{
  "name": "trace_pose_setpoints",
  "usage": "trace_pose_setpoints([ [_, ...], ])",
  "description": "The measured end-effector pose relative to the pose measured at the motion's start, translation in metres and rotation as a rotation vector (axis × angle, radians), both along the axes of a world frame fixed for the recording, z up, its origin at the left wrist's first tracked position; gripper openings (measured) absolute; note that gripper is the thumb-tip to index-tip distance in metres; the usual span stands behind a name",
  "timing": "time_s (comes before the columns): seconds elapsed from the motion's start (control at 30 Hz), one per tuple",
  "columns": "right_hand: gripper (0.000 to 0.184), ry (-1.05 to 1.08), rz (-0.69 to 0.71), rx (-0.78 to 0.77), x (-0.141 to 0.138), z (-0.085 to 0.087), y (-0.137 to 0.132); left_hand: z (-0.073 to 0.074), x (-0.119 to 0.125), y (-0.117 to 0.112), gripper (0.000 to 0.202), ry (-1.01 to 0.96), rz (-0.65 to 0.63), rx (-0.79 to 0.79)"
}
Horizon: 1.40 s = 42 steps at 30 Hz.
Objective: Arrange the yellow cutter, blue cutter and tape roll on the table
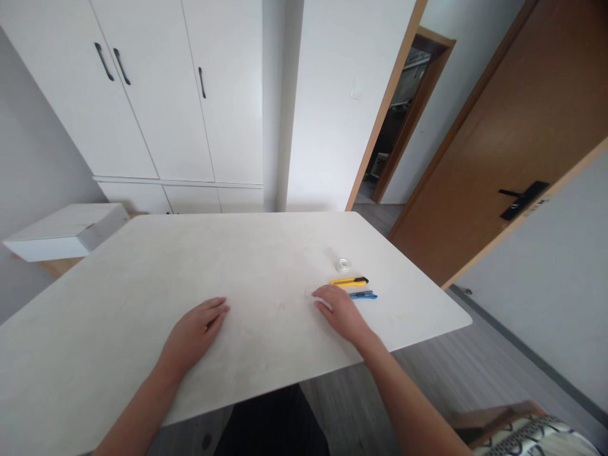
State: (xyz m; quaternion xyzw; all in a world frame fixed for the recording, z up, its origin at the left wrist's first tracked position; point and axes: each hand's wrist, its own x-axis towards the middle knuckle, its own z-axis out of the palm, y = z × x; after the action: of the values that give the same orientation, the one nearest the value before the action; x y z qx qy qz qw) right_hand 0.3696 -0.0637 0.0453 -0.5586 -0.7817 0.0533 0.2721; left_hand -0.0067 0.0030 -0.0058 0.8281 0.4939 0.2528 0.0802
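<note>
My left hand [197, 329] rests on the white table [256, 253], fingers stretched out and lying close together. A small dark spot shows between its thumb and fingers; I cannot tell if it is an object or shadow. My right hand [338, 310] is over the table on the right, fingers curled at a faint, clear, rounded thing [308, 293], mostly hidden by the fingertips. Just beyond that hand lies a yellow utility knife [346, 282] with a black end. A blue utility knife [365, 295] lies beside it, partly covered by the hand. Farther back sits a small roll of clear tape [342, 265].
A white box [66, 228] stands beyond the table's left edge. White cabinets [142, 95] line the far wall. To the right is a brown door [494, 139] standing ajar, and a patterned cloth [532, 437] shows at lower right.
</note>
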Motion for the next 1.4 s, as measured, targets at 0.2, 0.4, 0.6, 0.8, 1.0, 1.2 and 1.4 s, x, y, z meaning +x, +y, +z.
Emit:
trace_pose_setpoints([
  [0.2, 0.033, -0.24, -0.224, -0.152, 0.102, 0.011, -0.004, -0.001, -0.002, 0.001, 0.039, 0.005, -0.009, 0.017],
  [0.4, 0.028, -0.283, -0.153, -0.211, 0.108, 0.008, 0.004, -0.005, -0.004, 0.003, 0.04, 0.037, -0.013, 0.025],
  [0.6, 0.032, -0.228, -0.189, -0.096, 0.107, 0.008, 0.027, -0.004, -0.005, 0.004, 0.041, 0.06, -0.017, 0.021],
  [0.8, 0.031, -0.36, -0.188, -0.171, 0.106, 0.006, 0.03, -0.001, -0.004, 0.002, 0.041, 0.06, -0.007, 0.025],
  [1.0, 0.028, -0.284, -0.232, -0.256, 0.113, 0.002, 0.028, -0.003, -0.004, 0.003, 0.04, 0.063, 0.002, 0.015],
  [1.2, 0.025, -0.311, -0.243, -0.32, 0.107, -0.006, 0.032, -0.003, -0.004, 0.003, 0.04, 0.062, 0.0, 0.015],
  [1.4, 0.03, -0.198, -0.403, -0.191, 0.089, -0.02, 0.029, -0.003, -0.003, 0.003, 0.04, 0.038, 0.001, 0.019],
])
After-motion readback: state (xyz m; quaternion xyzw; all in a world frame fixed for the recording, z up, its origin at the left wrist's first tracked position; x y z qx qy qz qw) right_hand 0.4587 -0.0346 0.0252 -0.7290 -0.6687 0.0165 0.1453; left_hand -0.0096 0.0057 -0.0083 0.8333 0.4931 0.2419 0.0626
